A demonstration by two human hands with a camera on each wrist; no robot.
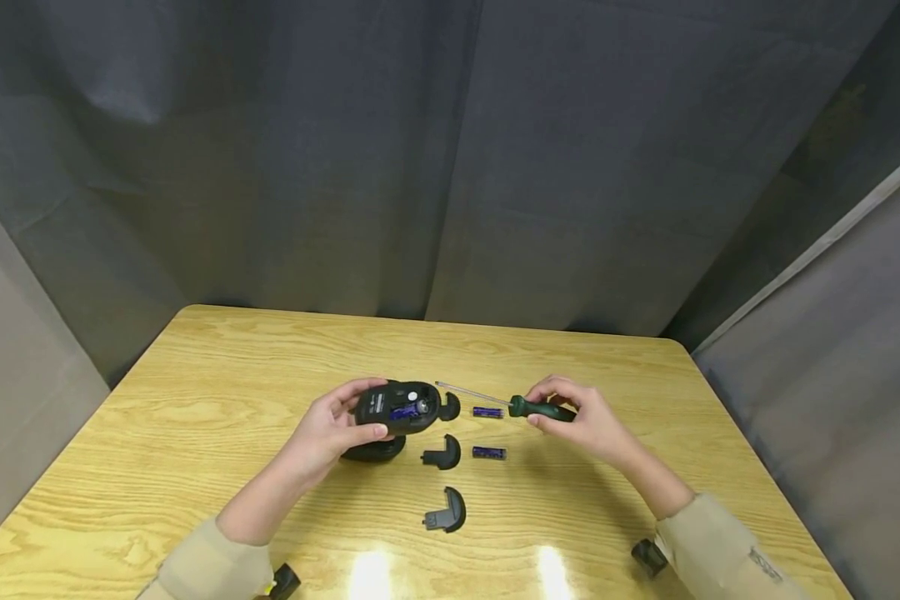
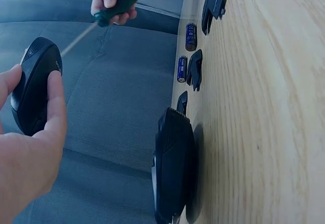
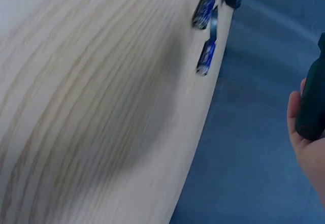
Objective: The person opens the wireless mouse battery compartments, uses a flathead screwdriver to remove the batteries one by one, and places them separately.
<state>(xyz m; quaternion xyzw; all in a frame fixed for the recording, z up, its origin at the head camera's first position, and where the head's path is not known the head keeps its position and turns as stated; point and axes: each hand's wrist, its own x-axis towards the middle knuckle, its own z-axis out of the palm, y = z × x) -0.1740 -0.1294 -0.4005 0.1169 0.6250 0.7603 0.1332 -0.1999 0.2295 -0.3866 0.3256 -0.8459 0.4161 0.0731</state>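
My left hand (image 1: 326,433) holds a black computer mouse (image 1: 372,403) above the table, underside facing up, thumb on its near edge. Its battery bay is uncovered, with a blue battery (image 1: 405,412) lying inside. In my right hand (image 1: 588,421) is a screwdriver (image 1: 537,408), gripped by its green handle. The thin shaft points left, its tip close to the mouse's right end. From the left wrist, the held mouse (image 2: 35,94) appears edge-on between thumb and fingers. The right wrist view shows only the handle (image 3: 312,94) resting against the fingers.
Another black mouse (image 1: 375,451) lies on the wooden table below the held one. Three dark battery covers, the far (image 1: 451,407), middle (image 1: 444,455) and near (image 1: 448,512), form a column. Two blue batteries, far (image 1: 487,412) and near (image 1: 489,453), lie right of them.
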